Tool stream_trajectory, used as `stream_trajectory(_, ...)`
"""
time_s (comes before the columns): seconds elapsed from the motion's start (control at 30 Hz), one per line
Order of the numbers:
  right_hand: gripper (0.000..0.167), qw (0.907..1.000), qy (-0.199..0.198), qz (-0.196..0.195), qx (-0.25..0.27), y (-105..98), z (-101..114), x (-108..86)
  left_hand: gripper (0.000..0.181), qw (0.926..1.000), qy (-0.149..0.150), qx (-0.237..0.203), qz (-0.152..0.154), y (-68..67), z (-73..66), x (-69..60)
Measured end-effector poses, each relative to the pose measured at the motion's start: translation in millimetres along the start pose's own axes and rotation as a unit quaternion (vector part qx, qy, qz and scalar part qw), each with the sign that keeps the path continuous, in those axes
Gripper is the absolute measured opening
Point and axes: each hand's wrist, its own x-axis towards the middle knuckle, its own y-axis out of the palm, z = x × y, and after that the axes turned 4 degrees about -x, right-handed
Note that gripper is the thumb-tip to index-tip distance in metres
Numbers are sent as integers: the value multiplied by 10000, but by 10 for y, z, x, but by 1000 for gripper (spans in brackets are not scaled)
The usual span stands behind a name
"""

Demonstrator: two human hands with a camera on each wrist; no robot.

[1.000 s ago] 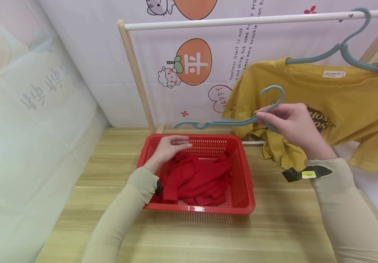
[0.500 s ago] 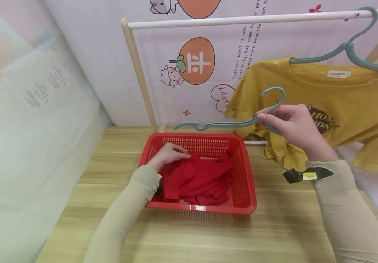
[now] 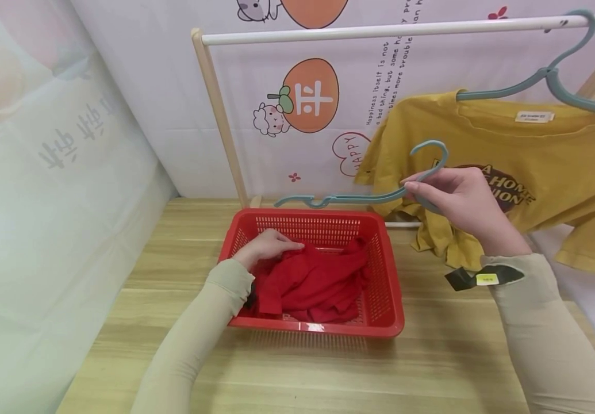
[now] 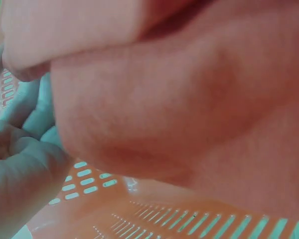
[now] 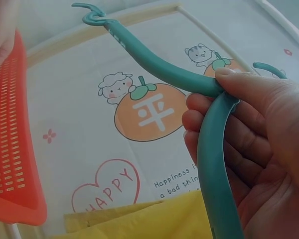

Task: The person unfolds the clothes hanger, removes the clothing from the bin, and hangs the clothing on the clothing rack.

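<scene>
My left hand reaches into the red basket and pinches the red garment, which lies crumpled there. Cloth hides the fingertips in the left wrist view, where the fingers pass behind a hanging fold. My right hand holds a blue-green clothes hanger by its middle, just below the hook. The hanger's arm stretches left above the basket's back rim. In the right wrist view, thumb and fingers close round the hanger at the centre joint.
A clothes rack with a white rail and wooden posts stands behind. From the rail hangs a yellow shirt on a matching hanger, close behind my right hand. The basket sits on a wooden table beside a cloth-covered left wall.
My left hand has lowered from above the red garment and taken hold of it. My right hand stays nearly still with the hanger. The view has shifted slightly.
</scene>
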Motion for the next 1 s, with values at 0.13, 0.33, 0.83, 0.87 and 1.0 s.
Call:
stream_trajectory(0.13,22,10000,-3,-37,-33,-6,-11,-14,32,9992,384,73,-89,7,-15,16)
stream_trajectory(0.33,24,9998,128,-134,-50,-38,-70,-35,30,9958,838,114,-345,-29,-68,0)
stream_trajectory(0.83,27,9995,284,-97,-130,-163,-209,-146,27,9861,1450,-663,-463,-263,-188,-204)
stream_trajectory(0.87,27,9993,313,-110,-154,-167,-213,-149,28,9853,1499,-672,-476,-274,-203,-219)
stream_trajectory(1.0,29,9986,457,-125,-224,-196,-231,-163,30,9820,1622,-783,-566,-339,-280,-288)
